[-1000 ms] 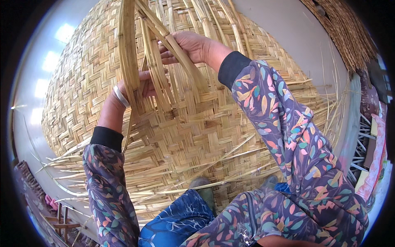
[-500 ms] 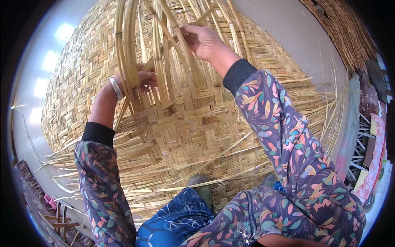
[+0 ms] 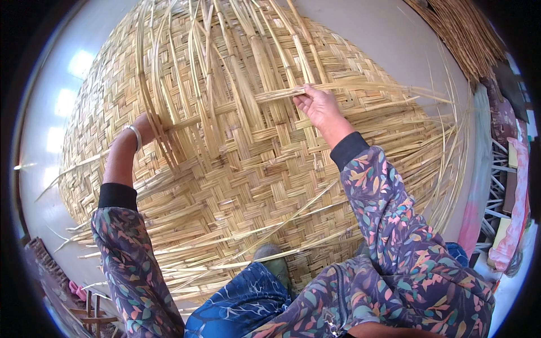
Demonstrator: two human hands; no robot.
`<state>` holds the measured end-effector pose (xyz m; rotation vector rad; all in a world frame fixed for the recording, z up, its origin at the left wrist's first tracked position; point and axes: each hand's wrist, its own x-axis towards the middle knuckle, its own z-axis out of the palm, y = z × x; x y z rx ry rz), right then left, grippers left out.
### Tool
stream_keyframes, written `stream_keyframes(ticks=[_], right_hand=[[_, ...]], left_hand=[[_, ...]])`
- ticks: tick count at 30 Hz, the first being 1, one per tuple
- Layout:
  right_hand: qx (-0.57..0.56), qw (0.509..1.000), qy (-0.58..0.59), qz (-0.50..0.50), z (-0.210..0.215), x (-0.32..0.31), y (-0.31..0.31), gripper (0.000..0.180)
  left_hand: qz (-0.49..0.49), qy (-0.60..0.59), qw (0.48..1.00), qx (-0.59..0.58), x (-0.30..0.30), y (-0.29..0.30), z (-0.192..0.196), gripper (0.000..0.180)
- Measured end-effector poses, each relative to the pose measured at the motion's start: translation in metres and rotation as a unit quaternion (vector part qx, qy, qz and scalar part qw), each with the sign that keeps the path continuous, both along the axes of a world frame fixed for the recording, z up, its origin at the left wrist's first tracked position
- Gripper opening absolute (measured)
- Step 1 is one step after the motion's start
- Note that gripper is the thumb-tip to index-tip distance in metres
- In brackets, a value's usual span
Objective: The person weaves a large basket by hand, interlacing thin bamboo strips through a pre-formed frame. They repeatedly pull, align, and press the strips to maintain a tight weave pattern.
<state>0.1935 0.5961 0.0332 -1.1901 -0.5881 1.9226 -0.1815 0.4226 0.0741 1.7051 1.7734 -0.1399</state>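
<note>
Head view: large woven bamboo mat (image 3: 236,186) fills most of the frame, lying flat on a pale floor (image 3: 360,34), its loose unwoven ends splaying out at the near and right edges. Right hand (image 3: 318,106) is closed, fingers pinched on a flat bamboo strip (image 3: 360,87) that runs sideways across the mat from mid-frame out to the right; hand sits just above the weave, wrist bent toward the person. A bundle of raised strips (image 3: 191,84) stands up off the mat left of centre, bowed toward the top of the frame. Left hand (image 3: 151,123) is tucked in behind that bundle at its base, mostly hidden by the strips, so grip can't be read; silver bangle (image 3: 135,137) shows on the wrist. Both arms in floral-print sleeves. Blue patterned knee (image 3: 242,304) at the bottom edge, a shoe toe (image 3: 267,253) resting on the mat's near edge. Stack of dry reeds (image 3: 462,34) upper right, well apart from the mat.
</note>
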Motion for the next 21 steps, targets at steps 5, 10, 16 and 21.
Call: stream_keyframes(ticks=[5, 10, 16, 21], right_hand=[[-0.024, 0.995, 0.083, 0.049, -0.045, 0.021, 0.019, 0.012], [-0.017, 0.997, 0.050, 0.053, -0.048, 0.002, 0.016, 0.013], [-0.042, 0.997, 0.070, -0.005, -0.030, 0.000, 0.006, 0.012], [-0.026, 0.995, 0.093, 0.000, -0.017, 0.002, 0.002, 0.014]], left_hand=[[-0.026, 0.043, 0.999, 0.020, -0.010, 0.007, -0.030, 0.014], [0.085, -0.113, 0.988, 0.060, -0.050, -0.029, -0.089, 0.010], [0.264, -0.175, 0.948, 0.017, 0.010, -0.019, -0.029, 0.010], [0.292, -0.059, 0.954, -0.019, 0.026, -0.006, -0.025, 0.012]])
